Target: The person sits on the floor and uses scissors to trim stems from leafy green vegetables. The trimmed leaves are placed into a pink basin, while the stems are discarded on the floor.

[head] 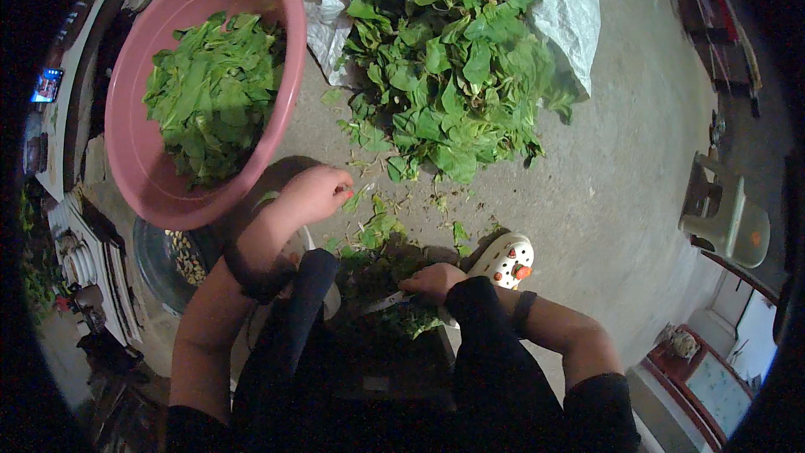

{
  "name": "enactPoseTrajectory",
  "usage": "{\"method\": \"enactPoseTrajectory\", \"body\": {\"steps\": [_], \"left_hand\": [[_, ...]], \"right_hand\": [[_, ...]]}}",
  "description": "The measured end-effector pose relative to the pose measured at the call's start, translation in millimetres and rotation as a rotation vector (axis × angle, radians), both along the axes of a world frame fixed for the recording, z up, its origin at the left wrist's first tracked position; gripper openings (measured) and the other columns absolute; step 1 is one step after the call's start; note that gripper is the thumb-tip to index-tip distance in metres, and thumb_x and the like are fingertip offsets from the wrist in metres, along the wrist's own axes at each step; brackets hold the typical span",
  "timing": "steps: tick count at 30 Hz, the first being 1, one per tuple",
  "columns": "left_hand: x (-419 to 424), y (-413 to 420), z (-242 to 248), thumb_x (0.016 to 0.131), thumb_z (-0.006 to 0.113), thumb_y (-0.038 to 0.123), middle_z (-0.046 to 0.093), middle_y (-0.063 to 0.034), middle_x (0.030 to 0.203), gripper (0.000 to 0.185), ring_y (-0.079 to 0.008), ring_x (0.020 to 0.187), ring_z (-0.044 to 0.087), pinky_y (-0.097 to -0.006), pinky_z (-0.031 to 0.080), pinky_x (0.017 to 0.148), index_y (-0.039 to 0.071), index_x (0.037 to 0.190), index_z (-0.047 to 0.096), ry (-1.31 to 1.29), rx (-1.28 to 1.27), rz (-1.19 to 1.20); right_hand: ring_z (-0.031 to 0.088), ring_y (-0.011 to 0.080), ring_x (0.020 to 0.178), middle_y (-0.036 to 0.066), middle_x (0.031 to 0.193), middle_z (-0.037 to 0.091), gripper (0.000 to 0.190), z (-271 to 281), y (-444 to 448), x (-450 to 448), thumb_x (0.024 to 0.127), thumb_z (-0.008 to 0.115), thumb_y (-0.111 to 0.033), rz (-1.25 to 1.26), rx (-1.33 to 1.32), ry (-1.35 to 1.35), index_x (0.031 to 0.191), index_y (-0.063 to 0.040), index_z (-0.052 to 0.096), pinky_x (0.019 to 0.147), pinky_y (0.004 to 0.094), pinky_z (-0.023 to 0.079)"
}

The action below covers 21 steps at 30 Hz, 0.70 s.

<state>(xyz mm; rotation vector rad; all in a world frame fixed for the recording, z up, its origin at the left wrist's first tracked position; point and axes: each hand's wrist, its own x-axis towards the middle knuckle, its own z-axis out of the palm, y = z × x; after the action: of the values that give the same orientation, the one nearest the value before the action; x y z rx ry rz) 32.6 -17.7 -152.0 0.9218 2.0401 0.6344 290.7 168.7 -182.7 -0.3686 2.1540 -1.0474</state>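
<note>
My left hand (319, 194) hovers just right of the pink basin's lower rim, with its fingers curled. A small pale green scrap lies at its fingertips; whether the hand holds it I cannot tell. My right hand (434, 282) is between my knees, closed around a knife (385, 304) whose blade points left over shaded leafy trimmings (418, 321). Leafy green vegetables (214, 94) are heaped in the pink plastic basin (122, 138). A larger pile of leafy greens (453, 82) spills from a white woven sack (569, 19) onto the floor ahead.
Loose leaves (380, 226) and bits of stem litter the concrete floor (622, 157). Below the pink basin sits a dark basin (151, 270) with pale pieces inside. My white clog (503, 261) is beside my right hand. A plastic stool (723, 220) stands at the far right.
</note>
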Motion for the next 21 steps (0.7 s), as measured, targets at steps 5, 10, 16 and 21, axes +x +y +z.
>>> {"method": "enactPoseTrajectory", "body": {"steps": [5,10,16,21], "left_hand": [[3.9,0.9,-1.8,0.081,0.06,0.02,0.064,-0.0158,0.085,0.02,-0.0324,0.081,0.06,-0.0409,0.048,0.071,0.003,0.091,0.062,-0.036,-0.018,0.055],[11.1,3.0,0.5,0.081,0.061,0.021,0.064,-0.0153,0.086,0.021,-0.0315,0.08,0.061,-0.0398,0.048,0.07,0.003,0.092,0.062,-0.089,0.012,0.085],[16.5,2.3,5.2,0.081,0.061,0.02,0.064,-0.0147,0.086,0.02,-0.0309,0.08,0.061,-0.0384,0.048,0.07,0.003,0.093,0.062,-0.131,0.021,0.134],[15.7,-6.0,9.3,0.082,0.061,0.019,0.064,-0.0148,0.087,0.02,-0.0296,0.08,0.061,-0.0372,0.048,0.071,0.004,0.095,0.063,-0.127,0.053,0.153]], "right_hand": [[0.059,0.0361,0.084,0.016,0.089,0.06,0.045,21.8,20.8,-30.8,0.07,0.062,-0.01,-0.452,0.215,0.163,0.113,-0.016,0.052,0.068,0.0425,0.049],[0.058,0.0361,0.08,0.015,0.088,0.06,0.044,-6.7,32.8,-104.0,0.068,0.064,-0.004,-0.735,0.393,0.384,0.109,-0.012,0.054,0.068,0.0444,0.047],[0.058,0.0378,0.079,0.015,0.09,0.061,0.045,-30.6,19.4,-123.2,0.067,0.064,-0.005,-0.611,0.549,0.285,0.109,-0.015,0.054,0.069,0.045,0.048],[0.063,0.0236,0.077,0.01,0.087,0.064,0.041,-1.9,20.3,-112.4,0.071,0.068,0.0,-0.847,0.031,0.059,0.108,-0.007,0.053,0.066,0.0341,0.051]]}}
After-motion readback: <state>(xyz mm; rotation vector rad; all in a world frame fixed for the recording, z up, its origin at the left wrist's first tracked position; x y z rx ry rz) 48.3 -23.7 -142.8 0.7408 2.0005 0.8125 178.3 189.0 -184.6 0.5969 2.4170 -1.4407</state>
